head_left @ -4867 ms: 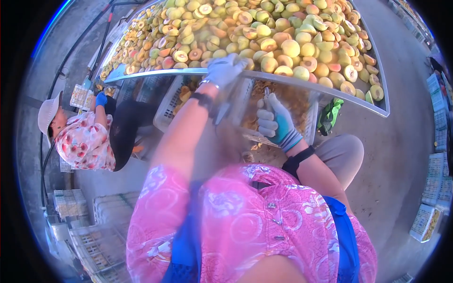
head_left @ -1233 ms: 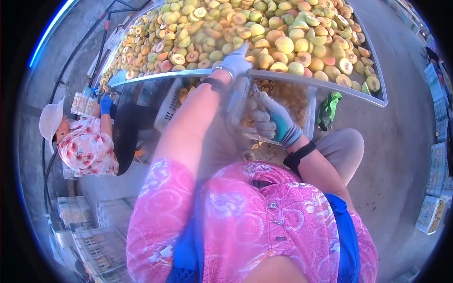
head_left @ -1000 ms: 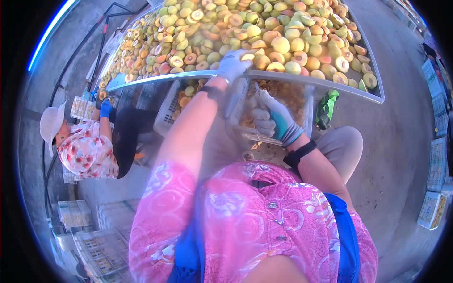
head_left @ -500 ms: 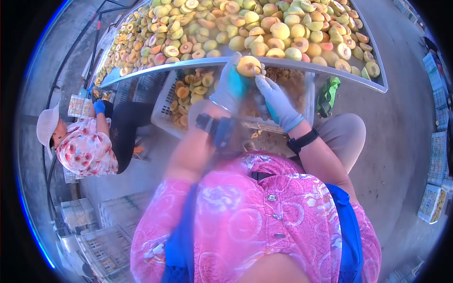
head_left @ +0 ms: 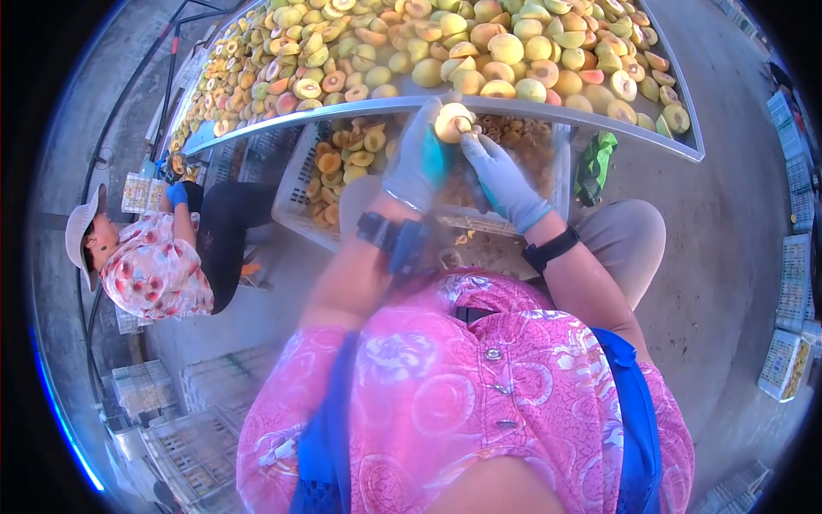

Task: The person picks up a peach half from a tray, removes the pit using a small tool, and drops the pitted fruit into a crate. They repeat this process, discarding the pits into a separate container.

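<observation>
A halved yellow peach [head_left: 449,124] is gripped in my left hand [head_left: 417,163], its cut face turned up at the edge of the metal table. My right hand [head_left: 505,176] is closed, its fingertips at the centre of that cut face. Something small and dark shows at these fingertips, too small to make out. Both hands wear grey gloves with teal patches. Just beyond them, many peach halves [head_left: 505,49] lie heaped on the metal-rimmed table [head_left: 342,111].
Under the table edge, a white crate [head_left: 295,193] holds peach halves, with a second container [head_left: 561,184] of brownish scraps beside it. A green bag [head_left: 595,167] hangs at right. At left sits a co-worker [head_left: 158,265] in a hat. Stacked crates [head_left: 184,445] stand behind.
The peach half has turned slightly in my left hand, and its brown centre is now more covered by my right fingertips. Both hands stay almost in place.
</observation>
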Tool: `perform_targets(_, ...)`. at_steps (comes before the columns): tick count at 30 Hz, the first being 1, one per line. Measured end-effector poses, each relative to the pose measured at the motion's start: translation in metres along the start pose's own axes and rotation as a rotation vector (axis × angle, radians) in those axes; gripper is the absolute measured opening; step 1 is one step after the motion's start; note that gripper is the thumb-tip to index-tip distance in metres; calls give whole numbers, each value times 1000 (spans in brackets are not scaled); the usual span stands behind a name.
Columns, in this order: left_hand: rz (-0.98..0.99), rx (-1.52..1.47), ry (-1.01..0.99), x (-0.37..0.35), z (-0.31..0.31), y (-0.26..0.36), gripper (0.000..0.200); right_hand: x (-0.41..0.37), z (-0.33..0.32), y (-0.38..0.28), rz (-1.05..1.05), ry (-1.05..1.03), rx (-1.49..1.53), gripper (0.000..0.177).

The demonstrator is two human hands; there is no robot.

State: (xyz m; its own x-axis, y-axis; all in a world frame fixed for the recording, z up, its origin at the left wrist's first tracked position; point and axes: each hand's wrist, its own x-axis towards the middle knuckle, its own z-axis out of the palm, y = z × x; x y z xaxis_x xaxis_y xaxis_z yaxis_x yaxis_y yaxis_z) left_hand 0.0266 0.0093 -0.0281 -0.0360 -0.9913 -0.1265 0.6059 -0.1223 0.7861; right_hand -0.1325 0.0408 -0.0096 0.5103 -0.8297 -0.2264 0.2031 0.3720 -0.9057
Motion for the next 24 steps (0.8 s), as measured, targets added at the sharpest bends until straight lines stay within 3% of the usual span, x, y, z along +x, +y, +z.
perform_targets(3,28,-102,-33,-6,8,3,48,6,-1,11,-131,112,-159,39)
perform_targets(6,136,81,-153,-11,5,4,48,8,-5,14,-202,116,-282,42)
perform_targets(8,413,711,-161,-9,-4,-1,45,10,-8,16,-206,106,-293,42)
perform_targets(9,413,711,-161,-8,-7,-1,45,10,-8,17,-210,98,-304,43)
perform_targets(11,42,-77,-113,-6,-12,-2,44,10,-8,18,-237,88,-325,43)
perform_targets(13,71,-16,-109,-6,-17,-4,45,7,-6,16,-266,76,-348,44)
perform_targets(16,66,-28,-101,-15,-4,2,44,-6,-2,-2,-156,49,-268,43)
perform_targets(18,30,-102,-96,-16,-2,3,43,-14,2,-13,29,-11,-132,38)
perform_targets(21,69,-42,-86,-16,-6,3,43,-16,7,-11,33,21,-11,34)
perform_targets(24,-40,-306,-237,-16,-5,5,46,-14,6,-8,42,15,-29,34)
